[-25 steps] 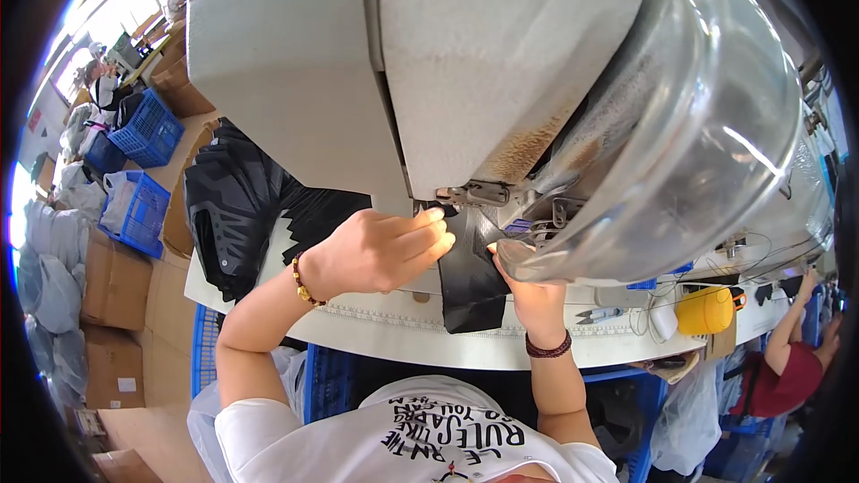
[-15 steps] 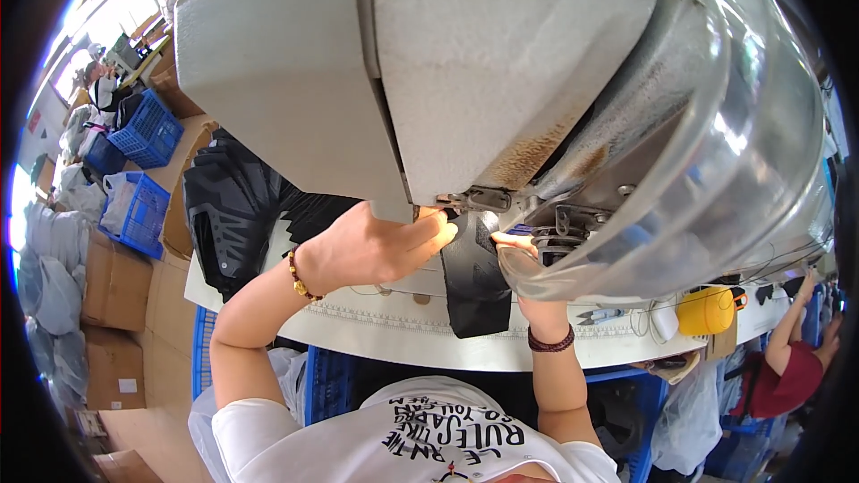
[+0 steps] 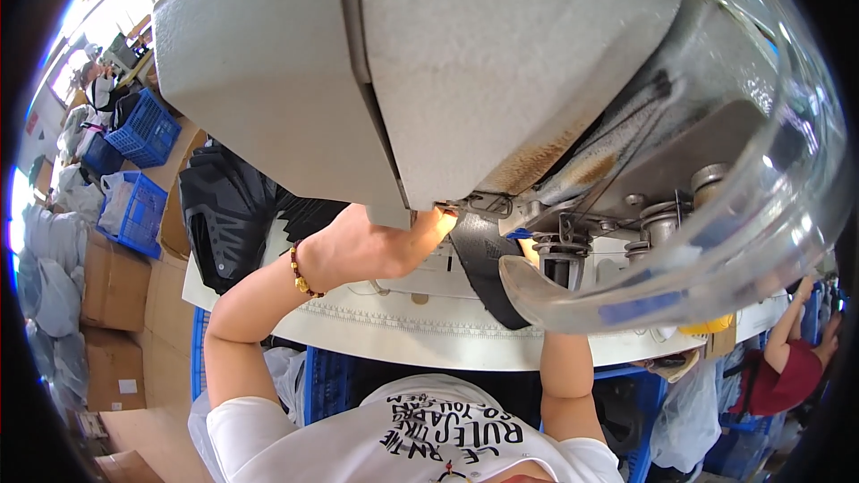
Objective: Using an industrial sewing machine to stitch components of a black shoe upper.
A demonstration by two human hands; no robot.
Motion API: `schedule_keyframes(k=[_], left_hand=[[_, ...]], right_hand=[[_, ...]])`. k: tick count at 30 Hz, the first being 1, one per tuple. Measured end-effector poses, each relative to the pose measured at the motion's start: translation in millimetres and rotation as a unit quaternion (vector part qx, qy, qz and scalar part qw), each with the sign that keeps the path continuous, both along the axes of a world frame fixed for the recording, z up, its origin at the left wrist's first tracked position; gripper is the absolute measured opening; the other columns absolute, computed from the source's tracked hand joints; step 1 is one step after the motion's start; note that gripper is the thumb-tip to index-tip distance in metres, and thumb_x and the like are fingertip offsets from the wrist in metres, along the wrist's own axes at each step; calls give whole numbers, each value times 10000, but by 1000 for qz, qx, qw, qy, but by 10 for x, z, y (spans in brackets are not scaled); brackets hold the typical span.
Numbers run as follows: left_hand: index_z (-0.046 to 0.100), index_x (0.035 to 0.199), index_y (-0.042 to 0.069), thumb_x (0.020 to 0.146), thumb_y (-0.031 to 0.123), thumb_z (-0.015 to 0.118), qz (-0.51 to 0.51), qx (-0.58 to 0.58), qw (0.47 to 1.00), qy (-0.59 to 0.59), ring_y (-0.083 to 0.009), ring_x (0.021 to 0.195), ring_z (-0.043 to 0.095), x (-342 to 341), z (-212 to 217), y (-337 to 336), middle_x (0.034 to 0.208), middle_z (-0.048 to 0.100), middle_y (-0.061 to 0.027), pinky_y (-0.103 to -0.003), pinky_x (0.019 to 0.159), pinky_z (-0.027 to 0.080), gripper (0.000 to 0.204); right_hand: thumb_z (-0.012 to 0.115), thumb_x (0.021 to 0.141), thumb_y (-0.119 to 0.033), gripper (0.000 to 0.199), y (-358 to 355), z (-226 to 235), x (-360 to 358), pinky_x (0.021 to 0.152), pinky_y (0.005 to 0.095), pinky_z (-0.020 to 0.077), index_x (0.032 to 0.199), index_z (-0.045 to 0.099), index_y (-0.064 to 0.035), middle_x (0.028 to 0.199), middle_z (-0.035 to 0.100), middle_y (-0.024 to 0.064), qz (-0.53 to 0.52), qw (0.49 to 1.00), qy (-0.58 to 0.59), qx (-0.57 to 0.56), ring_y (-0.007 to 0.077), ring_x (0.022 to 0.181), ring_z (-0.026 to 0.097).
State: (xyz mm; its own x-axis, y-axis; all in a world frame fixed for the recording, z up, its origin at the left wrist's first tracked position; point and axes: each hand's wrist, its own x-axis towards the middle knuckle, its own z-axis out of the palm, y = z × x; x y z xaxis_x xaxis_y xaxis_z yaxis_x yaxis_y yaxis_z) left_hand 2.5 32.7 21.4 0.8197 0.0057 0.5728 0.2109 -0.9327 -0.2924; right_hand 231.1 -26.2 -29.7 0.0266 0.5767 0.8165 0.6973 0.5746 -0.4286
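A black, leather-like piece (image 3: 486, 270) lies under the head of a sewing machine (image 3: 501, 80), its tail curving toward me over the white bed. My left hand (image 3: 369, 246) has its fingers closed at the left edge of this piece, near the needle area; the machine head covers part of the fingertips. On the far side, my right hand (image 3: 531, 251) shows only a sliver of finger beside the piece. A clear curved plastic cover (image 3: 626, 295) and metal thread parts hide the rest of it.
Black shoe-upper-like pieces (image 3: 224, 215) are stacked on the table's left. A ruler strip (image 3: 403, 322) runs along the front edge of the white table. Blue crates (image 3: 143, 130) and cartons (image 3: 116, 282) stand on the floor to the left. Another person (image 3: 778, 362) is at the right.
The black piece has turned, its near end swinging right. My right hand has moved farther behind the cover, and the machine looms larger. My left hand stays beside the piece.
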Motion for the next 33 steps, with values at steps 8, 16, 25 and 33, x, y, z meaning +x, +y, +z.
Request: schedule_keyframes(k=[8,16,25,33], left_hand=[[619,848,68,661,74,651,-60,-143,987,-33,-176,681,555,-73,-115,106,761,554,-26,-303,544,459,190],[633,887,22,623,105,640,9,-23,1000,-10,-148,703,560,26,-43,-127,818,571,-41,-285,518,453,277],[619,962,-17,664,135,609,123,0,990,-71,-154,753,599,189,-321,-316,934,577,-109,-198,437,434,335],[629,982,21,680,122,618,61,-54,987,-136,-83,548,563,177,-355,-196,897,594,-89,-176,386,402,318]], right_hand=[[558,853,-143,369,-528,-25,-416,934,348,384,1180,512,21,1164,525,89,-36,966,-113,-230,213,1074,489],[618,718,-133,275,-326,-35,-268,718,397,440,979,600,-48,915,592,158,-17,989,-117,-85,313,833,563],[548,770,-141,215,-177,-203,-50,743,368,437,955,527,-35,903,574,114,228,882,338,-235,263,826,549],[543,809,-153,225,-3,-433,207,773,366,432,985,518,-15,903,561,115,142,977,45,-150,269,849,538]])
